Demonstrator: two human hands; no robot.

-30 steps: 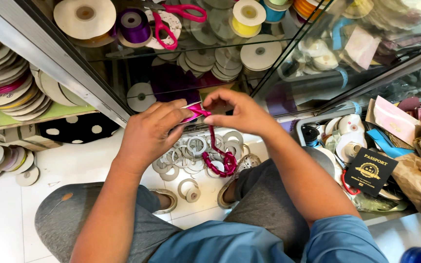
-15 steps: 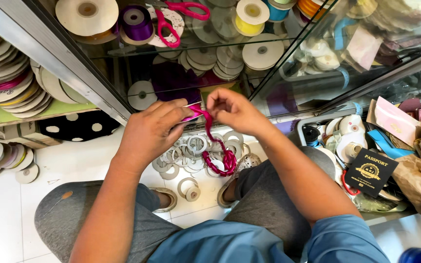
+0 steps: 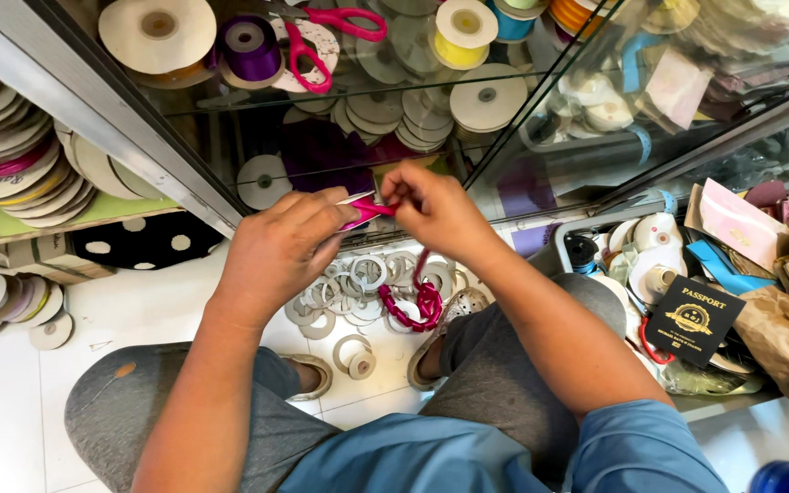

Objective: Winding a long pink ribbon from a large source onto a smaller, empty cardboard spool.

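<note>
— What is seen around the hands?

— A glass display cabinet (image 3: 230, 196) is seen in front of the person, with a metal frame. On its top pane, large cream ribbon spools (image 3: 157, 32), a purple spool (image 3: 250, 46), a yellow spool (image 3: 464, 27) and pink-handled scissors (image 3: 317, 36) are laid. To the left, many flat spools (image 3: 11, 173) are stacked on a green shelf. On the white floor (image 3: 139, 310), between the feet, small empty white reels (image 3: 349, 283) are scattered. To the right, a tray (image 3: 687, 274) is filled with tapes and papers, and a small dark booklet (image 3: 692, 319) is placed on it.

— Is something standing in the way?

— The view of the ribbon is partly blocked by both hands themselves. Nothing is placed between the hands and the cabinet.

— How is the ribbon held?

— A pink ribbon (image 3: 367, 212) is pinched between the left hand (image 3: 280, 246) and the right hand (image 3: 436, 210), just in front of the glass. The left fingers are curled and closed on one end; the right fingers are closed on the other end, thumb against forefinger.

— And how does it look?

— It is narrow, shiny and magenta. A short part is pulled straight between the hands. From the right hand, the rest is hung down and is gathered in a loose loop (image 3: 417, 306) above the floor, near the right foot.
</note>
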